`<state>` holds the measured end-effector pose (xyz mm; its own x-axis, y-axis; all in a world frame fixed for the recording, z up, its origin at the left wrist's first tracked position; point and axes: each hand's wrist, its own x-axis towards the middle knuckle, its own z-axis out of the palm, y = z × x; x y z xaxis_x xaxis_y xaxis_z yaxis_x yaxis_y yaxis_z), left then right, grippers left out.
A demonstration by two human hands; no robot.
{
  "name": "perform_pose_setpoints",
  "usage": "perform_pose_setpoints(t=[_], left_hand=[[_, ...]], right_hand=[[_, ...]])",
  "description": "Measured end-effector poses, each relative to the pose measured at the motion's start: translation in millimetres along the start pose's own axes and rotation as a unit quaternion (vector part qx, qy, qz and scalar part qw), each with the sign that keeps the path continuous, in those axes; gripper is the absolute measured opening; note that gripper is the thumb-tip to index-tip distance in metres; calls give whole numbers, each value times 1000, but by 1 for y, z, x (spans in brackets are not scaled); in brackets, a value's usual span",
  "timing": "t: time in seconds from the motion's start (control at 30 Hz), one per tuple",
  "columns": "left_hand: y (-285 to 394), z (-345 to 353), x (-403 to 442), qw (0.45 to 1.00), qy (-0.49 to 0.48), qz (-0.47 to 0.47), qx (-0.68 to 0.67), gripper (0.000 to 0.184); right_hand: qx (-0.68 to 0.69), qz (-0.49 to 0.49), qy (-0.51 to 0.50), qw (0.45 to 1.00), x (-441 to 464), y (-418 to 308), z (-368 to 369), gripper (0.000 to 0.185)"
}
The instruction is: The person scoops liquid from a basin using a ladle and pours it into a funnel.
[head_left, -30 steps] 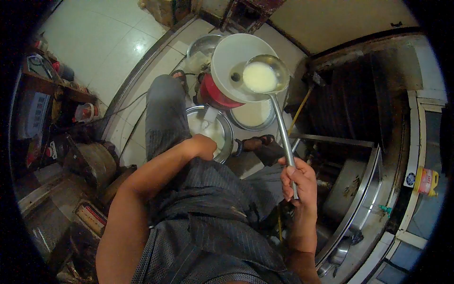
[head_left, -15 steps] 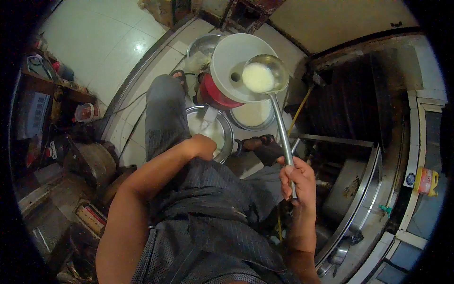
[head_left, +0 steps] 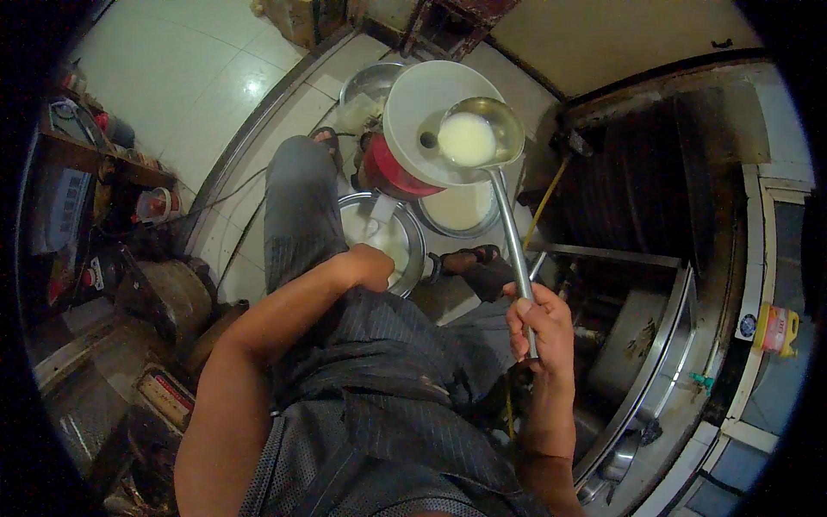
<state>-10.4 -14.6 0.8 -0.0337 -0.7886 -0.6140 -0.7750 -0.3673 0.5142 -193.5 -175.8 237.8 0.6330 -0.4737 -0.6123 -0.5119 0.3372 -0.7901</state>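
Note:
My right hand [head_left: 543,326] is closed around the lower end of a long metal ladle [head_left: 510,226]. The ladle's bowl is over a wide white funnel-like basin [head_left: 409,102] and holds pale, milky liquid [head_left: 467,140]. Just left of the bowl, a dark round hole shows in the basin, which sits over a red bucket [head_left: 394,169]. My left hand [head_left: 370,267] rests by my lap with curled fingers, at the near rim of a steel pot [head_left: 417,244] containing white liquid and a white scoop-like piece [head_left: 382,208]. Whatever the fingers may hold is hidden.
Another metal basin [head_left: 478,231] with creamy liquid stands beside the red bucket. Behind it is a metal bowl [head_left: 366,79]. A metal-framed unit [head_left: 663,323] lies to my right, and blackened equipment [head_left: 168,293] to my left. A cable [head_left: 237,191] crosses the floor.
The ladle's bowl has shifted slightly left and tipped a little, and the liquid's surface inside has moved with it. My left hand has stayed put.

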Motion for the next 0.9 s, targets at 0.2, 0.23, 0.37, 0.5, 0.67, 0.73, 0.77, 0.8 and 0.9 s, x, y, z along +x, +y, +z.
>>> perform_pose_setpoints(t=[0.2,0.23,0.37,0.5,0.67,0.73,0.77,0.8,0.9], left_hand=[[-2,4,3,1000,1,12,2,31],[-2,4,3,1000,0,14,4,31],[-1,2,3,1000,3,8,3,31],[0,0,2,1000,-10,3,3,31],[-1,2,3,1000,-4,5,-1,31],[-1,1,2,1000,-3,3,-2,31],[-1,1,1,1000,-3,3,-2,31],[-1,0,1,1000,-5,4,0,31],[-1,0,1,1000,-8,5,1,31]], right_hand=[[5,-7,0,1000,3,0,2,30],[5,-7,1,1000,3,1,1,30],[0,0,-1,1000,5,2,-1,29],[-8,3,-2,1000,6,0,-1,29],[-1,-3,-7,1000,7,3,-2,29],[7,-3,-11,1000,7,3,-2,29],[1,1,-7,1000,7,2,-2,29],[-6,4,-2,1000,7,2,-1,29],[-13,4,1,1000,7,3,-1,29]])
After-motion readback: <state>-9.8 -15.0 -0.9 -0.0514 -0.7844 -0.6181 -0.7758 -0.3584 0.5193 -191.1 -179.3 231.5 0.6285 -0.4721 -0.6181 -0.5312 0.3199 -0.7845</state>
